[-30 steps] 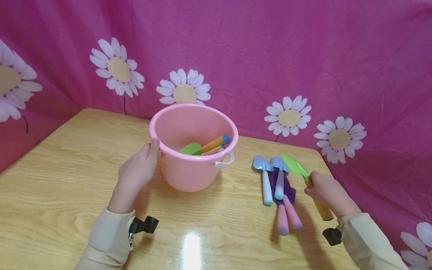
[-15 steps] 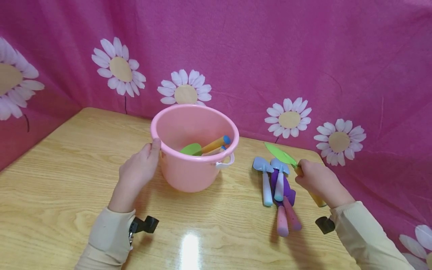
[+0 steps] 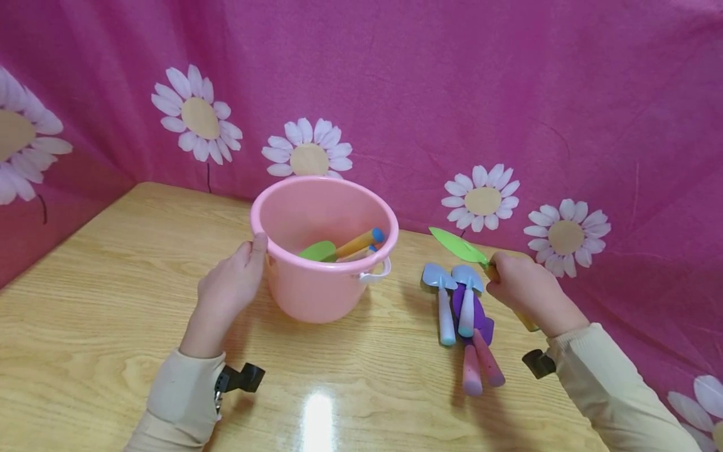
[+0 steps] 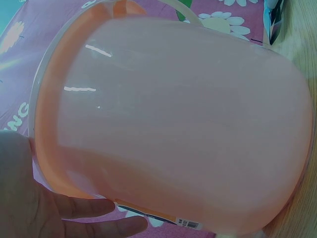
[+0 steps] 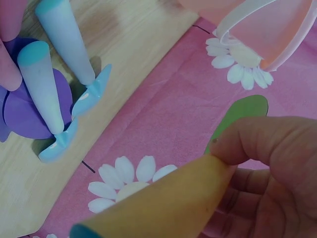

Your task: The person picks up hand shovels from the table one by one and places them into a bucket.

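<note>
Right of the bucket (image 3: pixel 316 292), the right grip (image 3: pixel 526 290) is clasping the green trowel (image 5: pixel 163 198), blade (image 3: pixel 456 245) pointing leftward; straight-fingered left grip (image 3: pixel 230 280) is touching bucket.

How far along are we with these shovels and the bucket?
Partway, apparently. Done: a green shovel and at least one other handle lie in the bucket. In hand: the right hand grips another green shovel. To go: two blue shovels and two pink-handled tools on the table.
</note>
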`<control>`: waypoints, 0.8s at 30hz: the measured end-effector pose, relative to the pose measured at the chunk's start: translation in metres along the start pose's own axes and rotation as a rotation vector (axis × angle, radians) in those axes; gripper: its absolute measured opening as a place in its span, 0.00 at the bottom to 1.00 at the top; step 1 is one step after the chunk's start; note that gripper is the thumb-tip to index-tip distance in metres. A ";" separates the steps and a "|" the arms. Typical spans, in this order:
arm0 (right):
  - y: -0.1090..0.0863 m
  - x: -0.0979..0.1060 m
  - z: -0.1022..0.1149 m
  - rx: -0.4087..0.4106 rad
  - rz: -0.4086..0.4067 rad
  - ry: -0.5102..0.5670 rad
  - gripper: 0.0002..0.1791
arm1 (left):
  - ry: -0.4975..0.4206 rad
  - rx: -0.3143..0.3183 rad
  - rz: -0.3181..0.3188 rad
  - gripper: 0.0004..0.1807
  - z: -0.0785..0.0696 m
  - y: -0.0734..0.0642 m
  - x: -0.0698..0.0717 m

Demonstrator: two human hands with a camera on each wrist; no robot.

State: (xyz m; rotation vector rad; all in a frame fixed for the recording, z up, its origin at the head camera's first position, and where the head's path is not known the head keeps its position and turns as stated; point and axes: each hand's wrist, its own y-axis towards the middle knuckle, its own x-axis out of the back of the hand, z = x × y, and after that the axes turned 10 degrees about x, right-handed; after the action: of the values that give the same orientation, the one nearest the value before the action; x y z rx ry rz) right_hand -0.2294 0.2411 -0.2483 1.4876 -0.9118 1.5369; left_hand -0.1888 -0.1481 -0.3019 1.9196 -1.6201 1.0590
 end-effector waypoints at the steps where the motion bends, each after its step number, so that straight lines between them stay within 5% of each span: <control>1: -0.001 0.000 0.000 -0.003 0.000 0.000 0.07 | 0.002 -0.001 0.000 0.46 -0.001 0.000 0.000; 24: 0.004 0.017 0.005 0.011 0.004 -0.037 0.09 | 0.002 -0.015 0.020 0.45 -0.001 0.001 0.000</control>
State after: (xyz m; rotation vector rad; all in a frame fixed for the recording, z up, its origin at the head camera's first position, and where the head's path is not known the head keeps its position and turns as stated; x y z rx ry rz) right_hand -0.2310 0.2355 -0.2309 1.5275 -0.9292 1.5245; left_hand -0.1897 -0.1469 -0.3013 1.8957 -1.6444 1.0531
